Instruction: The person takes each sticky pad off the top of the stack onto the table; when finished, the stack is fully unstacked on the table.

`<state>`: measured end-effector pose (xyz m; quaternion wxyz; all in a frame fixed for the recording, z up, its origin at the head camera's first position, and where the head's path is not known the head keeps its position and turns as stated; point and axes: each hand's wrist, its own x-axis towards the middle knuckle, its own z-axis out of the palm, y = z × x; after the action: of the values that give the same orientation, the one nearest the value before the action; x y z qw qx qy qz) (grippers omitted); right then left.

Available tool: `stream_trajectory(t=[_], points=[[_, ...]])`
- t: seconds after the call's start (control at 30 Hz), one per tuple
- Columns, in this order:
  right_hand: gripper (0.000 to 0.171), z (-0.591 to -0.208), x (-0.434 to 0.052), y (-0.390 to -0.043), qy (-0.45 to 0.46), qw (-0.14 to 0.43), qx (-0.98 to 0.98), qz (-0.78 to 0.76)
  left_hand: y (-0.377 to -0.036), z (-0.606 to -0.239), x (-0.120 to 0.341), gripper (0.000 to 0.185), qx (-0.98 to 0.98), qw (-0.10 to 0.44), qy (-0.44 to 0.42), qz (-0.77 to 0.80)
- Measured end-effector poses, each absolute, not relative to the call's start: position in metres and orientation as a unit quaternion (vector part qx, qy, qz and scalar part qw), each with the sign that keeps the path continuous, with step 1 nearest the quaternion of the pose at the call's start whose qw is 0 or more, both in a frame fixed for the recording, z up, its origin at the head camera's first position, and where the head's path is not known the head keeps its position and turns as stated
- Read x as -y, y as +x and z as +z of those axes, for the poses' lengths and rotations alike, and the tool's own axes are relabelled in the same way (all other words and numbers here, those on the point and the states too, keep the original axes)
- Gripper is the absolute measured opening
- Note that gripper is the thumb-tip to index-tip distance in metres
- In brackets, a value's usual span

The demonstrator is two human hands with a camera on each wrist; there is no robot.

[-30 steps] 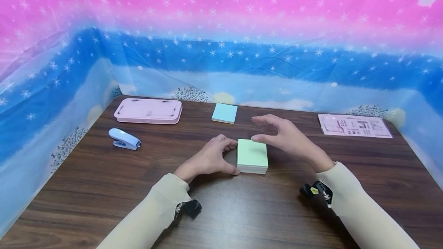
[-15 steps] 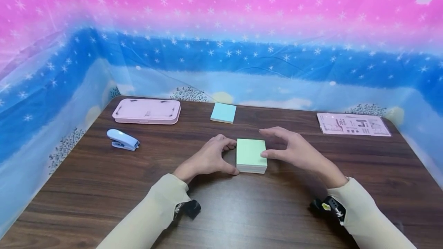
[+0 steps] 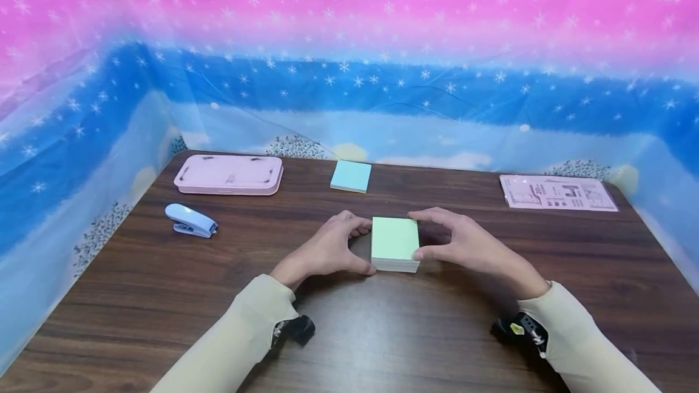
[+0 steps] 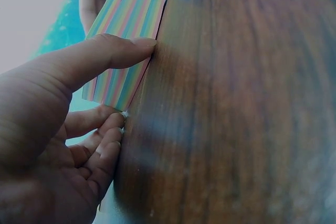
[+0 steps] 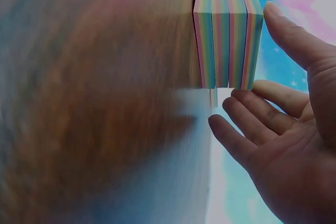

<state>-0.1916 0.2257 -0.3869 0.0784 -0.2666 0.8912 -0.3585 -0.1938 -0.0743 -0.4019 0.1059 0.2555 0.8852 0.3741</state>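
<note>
In the head view a thick stack of square sticky notes (image 3: 394,239) lies on the table, pale green on top. Its sides show several pads in rainbow stripes in the left wrist view. My left hand (image 3: 330,247) grips the stack's left side, thumb by the near corner and curled fingers at the far one. On the right, my right hand (image 3: 472,244) spans the stack's right side with loosely bent fingers. Its thumb (image 5: 294,35) is at the top edge in the right wrist view; other fingertips lie close to the stack, contact unclear.
Behind the stack lies a thin light blue sticky note pad (image 3: 351,176). A pink case (image 3: 229,174) and a light blue stapler (image 3: 191,221) are at the left. A flat pink printed packet (image 3: 558,193) lies at the back right. Patterned cloth (image 3: 349,90) hangs behind the table.
My right hand has moved from the stack's far top edge toward its near right side, with the thumb drawing down to the near corner. My left hand has stayed in place.
</note>
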Motion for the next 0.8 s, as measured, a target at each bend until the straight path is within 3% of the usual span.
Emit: stream_trajectory(t=[0.43,0.8], points=[[0.092,-0.3838,-0.2273,-0.1895,-0.278,0.088,-0.903,-0.316,-0.1921,-0.4034,0.0747,0.082,-0.884,0.111,0.254,0.377],[0.089,-0.3828,-0.2287,-0.1901,-0.292,0.079,-0.901,-0.312,-0.1929,-0.3998,0.0746,0.082,-0.886,0.102,0.261,0.369]])
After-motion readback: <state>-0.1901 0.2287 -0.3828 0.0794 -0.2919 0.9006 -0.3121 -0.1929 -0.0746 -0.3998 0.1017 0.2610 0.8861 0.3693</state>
